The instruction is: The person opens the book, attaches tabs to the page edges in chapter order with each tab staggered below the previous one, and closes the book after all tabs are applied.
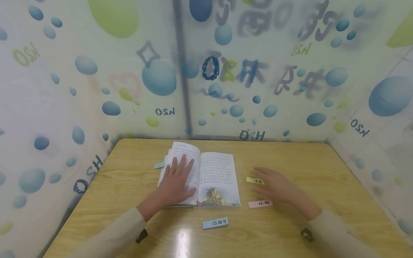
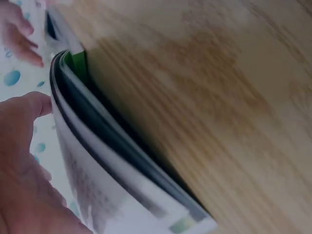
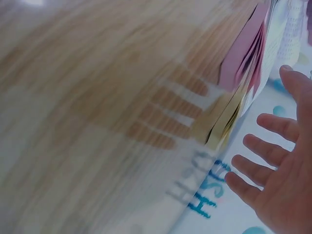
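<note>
An open book (image 1: pixel 219 172) lies on the wooden table, printed text on both pages and a picture at the bottom of the right one. My left hand (image 1: pixel 174 182) rests on the left page with its fingers spread. Out past that page's outer edge sticks a pale blue sticky note (image 1: pixel 159 165). To the right of the book, my right hand (image 1: pixel 274 184) hovers with extended fingers and holds nothing. It partly covers a yellow sticky-note pad (image 1: pixel 253 180). Near its thumb side lies a pink sticky-note pad (image 1: pixel 260 204); in the right wrist view the fingers are apart from both pads.
A blue sticky-note pad (image 1: pixel 215 223) with handwriting lies in front of the book. The wooden table (image 1: pixel 129 229) meets a wall (image 1: pixel 219 118) patterned with bubbles and letters at its far edge. Side walls flank it left and right.
</note>
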Demonstrator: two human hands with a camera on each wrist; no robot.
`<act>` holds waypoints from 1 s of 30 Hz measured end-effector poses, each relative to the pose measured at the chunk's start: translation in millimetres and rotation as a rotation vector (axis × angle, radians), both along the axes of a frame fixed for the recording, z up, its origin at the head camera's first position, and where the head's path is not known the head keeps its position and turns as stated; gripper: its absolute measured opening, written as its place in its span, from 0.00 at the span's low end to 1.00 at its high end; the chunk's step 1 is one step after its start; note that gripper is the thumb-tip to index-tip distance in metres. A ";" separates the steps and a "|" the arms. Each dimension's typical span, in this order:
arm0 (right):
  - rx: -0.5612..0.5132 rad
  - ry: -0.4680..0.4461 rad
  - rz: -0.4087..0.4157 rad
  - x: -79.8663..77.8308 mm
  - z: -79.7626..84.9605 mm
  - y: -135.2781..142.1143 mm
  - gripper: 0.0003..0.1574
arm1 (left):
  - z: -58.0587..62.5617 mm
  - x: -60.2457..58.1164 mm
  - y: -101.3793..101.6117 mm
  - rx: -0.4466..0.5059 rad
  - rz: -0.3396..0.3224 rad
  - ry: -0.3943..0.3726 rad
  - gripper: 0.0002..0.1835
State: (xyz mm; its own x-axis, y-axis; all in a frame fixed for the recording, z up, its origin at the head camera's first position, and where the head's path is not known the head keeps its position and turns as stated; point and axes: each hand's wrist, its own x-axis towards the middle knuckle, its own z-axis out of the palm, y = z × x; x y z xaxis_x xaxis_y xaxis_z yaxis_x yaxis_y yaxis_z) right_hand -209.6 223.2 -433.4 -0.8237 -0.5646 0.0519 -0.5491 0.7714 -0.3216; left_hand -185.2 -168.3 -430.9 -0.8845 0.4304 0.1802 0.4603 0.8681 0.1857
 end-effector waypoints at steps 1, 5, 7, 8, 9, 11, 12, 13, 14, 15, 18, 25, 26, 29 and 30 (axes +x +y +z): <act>0.004 0.005 0.008 -0.4 0.0 -3.3 0.40 | -2.5 -0.7 2.9 -0.021 -0.007 -0.023 0.50; 0.036 0.066 0.083 -2.7 -2.9 -16.2 0.39 | -7.0 -0.6 11.4 -0.066 -0.024 -0.107 0.46; 0.048 0.089 0.137 -3.3 -3.8 -23.2 0.38 | -7.9 0.2 13.5 -0.079 -0.015 -0.146 0.45; 0.051 0.093 0.157 -3.0 -3.6 -26.9 0.38 | -8.1 0.8 14.1 -0.082 -0.006 -0.164 0.44; 0.053 0.089 0.173 -2.6 -3.2 -30.9 0.38 | -8.6 1.1 14.2 -0.087 0.005 -0.182 0.43; 0.045 0.077 0.204 -1.7 -2.6 -38.6 0.37 | -10.6 1.1 13.6 -0.096 0.025 -0.214 0.43; 0.034 0.055 0.215 -1.0 -2.0 -42.6 0.37 | -11.9 1.0 13.0 -0.095 0.033 -0.229 0.42; 0.036 0.036 0.218 -0.4 -2.3 -46.4 0.37 | -13.5 0.9 12.1 -0.092 0.040 -0.241 0.42; 0.045 0.015 0.215 0.2 -3.3 -50.0 0.38 | -14.6 0.7 11.2 -0.084 0.046 -0.253 0.42; 0.053 -0.006 0.217 0.6 -4.9 -53.6 0.39 | -16.0 0.5 10.2 -0.072 0.049 -0.262 0.42; 0.076 -0.064 0.232 2.4 -8.6 -63.9 0.43 | -19.1 0.2 6.3 -0.046 0.059 -0.291 0.42; 0.074 -0.068 0.310 7.6 -6.3 -76.1 0.45 | -22.9 -1.8 -3.6 -0.054 0.073 -0.305 0.41; 0.079 -0.071 0.307 8.3 -5.0 -77.2 0.45 | -23.3 -2.0 -5.5 -0.059 0.072 -0.304 0.41; 0.093 -0.093 0.290 9.4 -1.9 -79.4 0.44 | -24.1 -2.8 -11.5 -0.072 0.066 -0.299 0.41; 0.093 -0.102 0.287 9.5 -1.3 -80.1 0.44 | -24.4 -2.9 -13.3 -0.073 0.064 -0.298 0.42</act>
State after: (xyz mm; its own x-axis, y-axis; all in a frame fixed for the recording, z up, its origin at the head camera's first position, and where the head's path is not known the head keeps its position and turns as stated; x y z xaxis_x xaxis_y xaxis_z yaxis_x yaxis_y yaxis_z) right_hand -200.1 143.1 -434.6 -0.6287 -0.7729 -0.0855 -0.7170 0.6188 -0.3209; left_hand -188.1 -181.7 -455.3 -0.9193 0.3748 -0.1204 0.3393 0.9095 0.2401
